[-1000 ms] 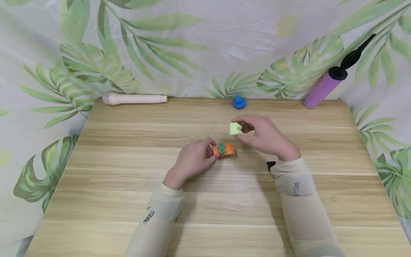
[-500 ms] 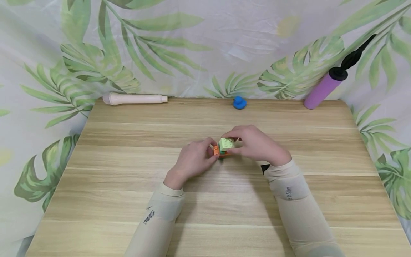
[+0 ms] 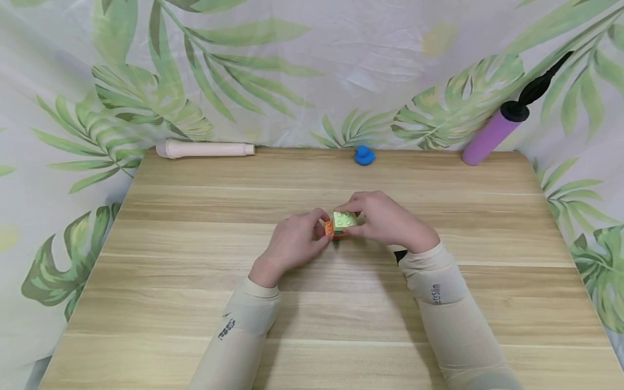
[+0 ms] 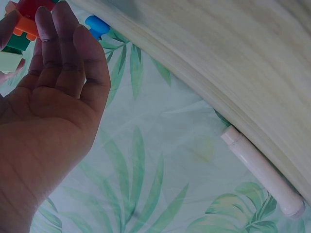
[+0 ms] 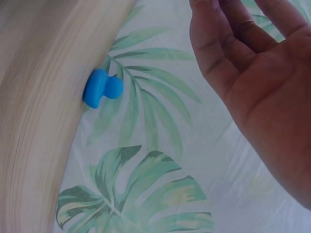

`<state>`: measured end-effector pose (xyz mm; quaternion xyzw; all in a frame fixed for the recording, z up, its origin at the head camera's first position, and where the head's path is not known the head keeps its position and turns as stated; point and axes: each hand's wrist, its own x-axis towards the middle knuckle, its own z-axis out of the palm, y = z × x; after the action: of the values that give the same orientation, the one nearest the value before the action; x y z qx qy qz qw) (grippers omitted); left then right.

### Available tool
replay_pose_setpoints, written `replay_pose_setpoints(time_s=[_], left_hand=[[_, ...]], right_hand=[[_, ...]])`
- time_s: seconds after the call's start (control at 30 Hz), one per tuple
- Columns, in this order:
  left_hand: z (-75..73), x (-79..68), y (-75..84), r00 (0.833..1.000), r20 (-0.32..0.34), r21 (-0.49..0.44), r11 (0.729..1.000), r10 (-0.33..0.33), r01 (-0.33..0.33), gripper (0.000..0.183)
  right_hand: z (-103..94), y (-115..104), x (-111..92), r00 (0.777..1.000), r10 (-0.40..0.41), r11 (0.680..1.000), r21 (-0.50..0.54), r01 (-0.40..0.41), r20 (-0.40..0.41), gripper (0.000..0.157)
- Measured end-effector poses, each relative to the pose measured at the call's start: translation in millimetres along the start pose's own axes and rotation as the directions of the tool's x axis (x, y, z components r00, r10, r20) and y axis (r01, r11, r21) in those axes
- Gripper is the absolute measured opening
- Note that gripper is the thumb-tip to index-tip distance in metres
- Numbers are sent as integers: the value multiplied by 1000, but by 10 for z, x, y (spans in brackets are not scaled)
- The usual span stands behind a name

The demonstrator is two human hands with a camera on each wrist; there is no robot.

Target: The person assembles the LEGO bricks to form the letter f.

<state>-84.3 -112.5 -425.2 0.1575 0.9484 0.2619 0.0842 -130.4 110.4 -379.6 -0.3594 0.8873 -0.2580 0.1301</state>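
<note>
At the middle of the table, my left hand point(image 3: 294, 244) pinches the end of a small stack of toy building bricks between thumb and fingers. An orange brick point(image 3: 329, 228) shows at that end. A pale green brick point(image 3: 344, 219) with studs on top is pinched by my right hand point(image 3: 390, 219), right over the stack. The left wrist view looks at it upside down: a red brick point(image 4: 33, 7), then orange, then a dark green brick point(image 4: 18, 41), with the pale green one against the green. In the right wrist view the fingertips and bricks are out of frame.
Along the back edge of the wooden table point(image 3: 195, 303) lie a pale pink microphone-shaped stick point(image 3: 209, 149) and a blue rubber duck point(image 3: 363, 155). A purple hand pump point(image 3: 492, 135) with a black end leans at the back right. A leaf-print cloth point(image 3: 273, 65) hangs behind.
My right hand has moved left and toward me, bringing the pale green brick from above and right down onto the stack, turned studs up. The left hand has kept its place.
</note>
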Motion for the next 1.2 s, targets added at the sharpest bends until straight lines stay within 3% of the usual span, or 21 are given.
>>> replay_pose_setpoints(time_s=[0.4, 1.2], left_hand=[[23, -11, -4, 1000, 7, -9, 1000, -6, 6, 29], [-5, -5, 19, 1000, 9, -8, 1000, -9, 9, 31]], right_hand=[[22, 8, -16, 999, 34, 999, 26, -34, 36, 47], [19, -11, -9, 999, 51, 999, 5, -51, 19, 47]])
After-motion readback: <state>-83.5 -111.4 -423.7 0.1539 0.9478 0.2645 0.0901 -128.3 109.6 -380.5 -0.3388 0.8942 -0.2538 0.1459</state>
